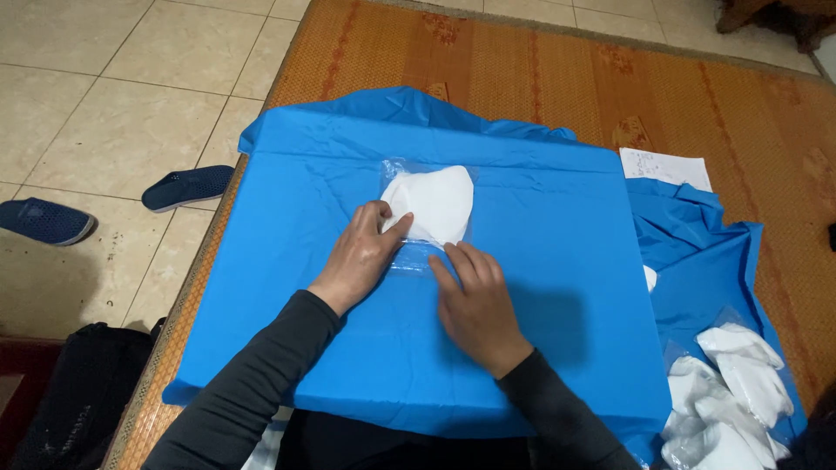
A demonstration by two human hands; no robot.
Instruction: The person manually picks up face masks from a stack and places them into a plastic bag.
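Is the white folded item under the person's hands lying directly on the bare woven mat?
No, the white folded item sits in a clear plastic bag on the blue sheet, pressed by the left hand and right hand.

Smooth blue sheet (522, 287), perhaps plastic; glossy clear bag (409, 259) around matt white cloth (435, 202); woven mat (540, 78).

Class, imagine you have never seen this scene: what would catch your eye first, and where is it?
First the bright blue sheet spread over a raised flat surface in the middle, on a woven orange mat. At its centre, the left hand and right hand press on a clear plastic bag holding a folded white item. More bagged white pieces are piled at lower right.
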